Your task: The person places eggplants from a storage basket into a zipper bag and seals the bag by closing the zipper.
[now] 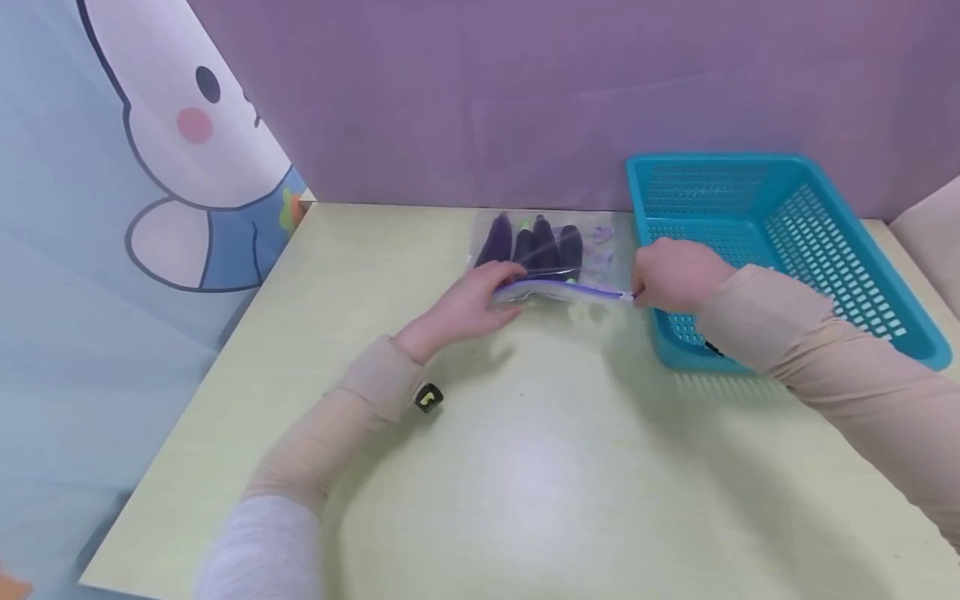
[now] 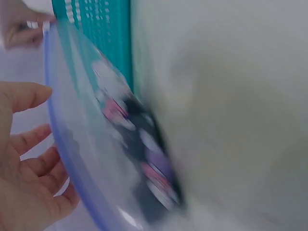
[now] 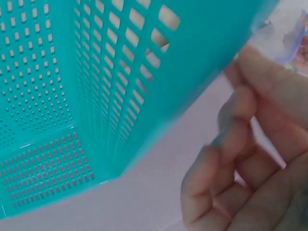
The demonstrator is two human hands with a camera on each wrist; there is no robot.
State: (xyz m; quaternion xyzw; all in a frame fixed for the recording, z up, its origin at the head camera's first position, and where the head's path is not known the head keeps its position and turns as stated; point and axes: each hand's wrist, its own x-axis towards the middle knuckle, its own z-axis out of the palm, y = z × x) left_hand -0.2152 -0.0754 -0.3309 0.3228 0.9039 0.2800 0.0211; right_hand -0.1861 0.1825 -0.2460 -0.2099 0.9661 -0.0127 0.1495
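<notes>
A clear zip bag [image 1: 622,250] with a purple closure strip [image 1: 585,289] lies at the back of the table and holds several dark purple eggplants [image 1: 546,246]. My left hand [image 1: 476,300] is at the bag's left end; in the left wrist view its fingers [image 2: 36,137] are spread and loosely bent beside the strip. My right hand [image 1: 678,275] pinches the white slider end [image 1: 627,297] of the strip at the bag's right end. In the right wrist view, the thumb and forefinger meet near the bag, and the other fingers are curled.
A turquoise perforated basket [image 1: 795,183] stands on the right of the table, under and beside my right wrist. A purple backdrop [image 1: 480,100] rises behind the pale table [image 1: 480,483]. To the left hangs a blue cartoon curtain [image 1: 75,333].
</notes>
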